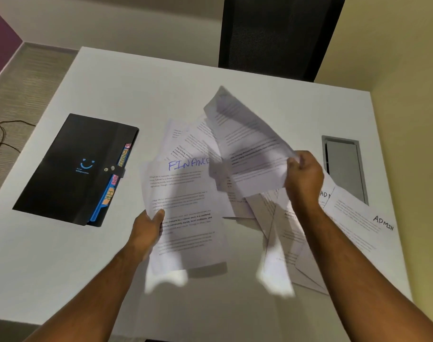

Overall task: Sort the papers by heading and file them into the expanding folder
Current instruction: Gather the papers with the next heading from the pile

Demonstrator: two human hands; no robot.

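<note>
Papers (pixel 279 218) scattered mid-desk, some headed ADMIN at right. Left hand (pixel 146 225) grips the left edge of a sheet headed FINANCE (pixel 183 208), lifted off the desk (pixel 161 80). Right hand (pixel 303 176) pinches another sheet (pixel 245 144), raised and curled. Black expanding folder (pixel 75 166) lies closed at left, coloured tabs showing.

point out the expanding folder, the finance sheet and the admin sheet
expanding folder (pixel 70 166): head view, on its black front cover
FINANCE sheet (pixel 183 193): head view, on the printed text below its heading
ADMIN sheet (pixel 358 218): head view, on the page left of its heading
</note>
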